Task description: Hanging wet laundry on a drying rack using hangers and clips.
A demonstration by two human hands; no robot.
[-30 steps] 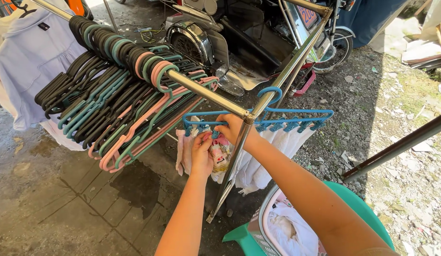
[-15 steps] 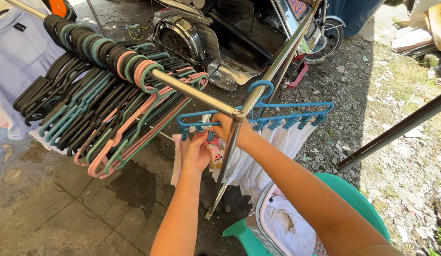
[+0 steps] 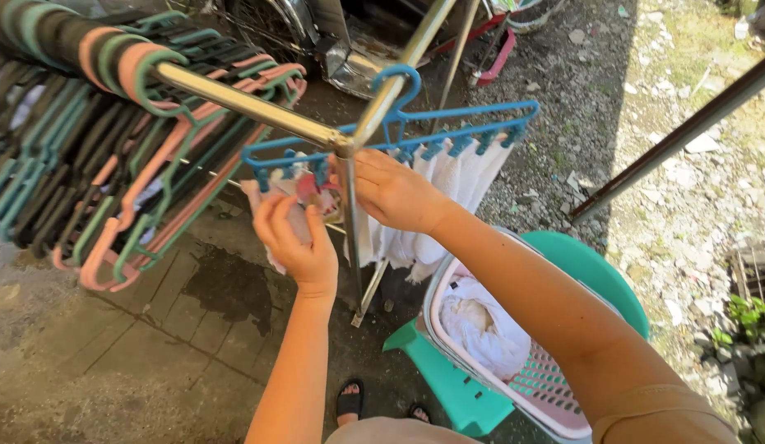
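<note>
My left hand (image 3: 296, 238) pinches a small cloth (image 3: 304, 191) up under the blue clip hanger (image 3: 399, 136) hooked on the rack's rail (image 3: 259, 107), right hand (image 3: 391, 191) closed on a clip there to fix it, basket (image 3: 514, 345) of laundry below right.

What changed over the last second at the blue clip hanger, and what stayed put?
Little changed. The left hand and right hand stay at the clip hanger, both on the small pink cloth at its left clips; the camera dipped closer. The white cloths still hang from the clips, the hanger remains hooked on the rail, and the basket sits unmoved.
</note>
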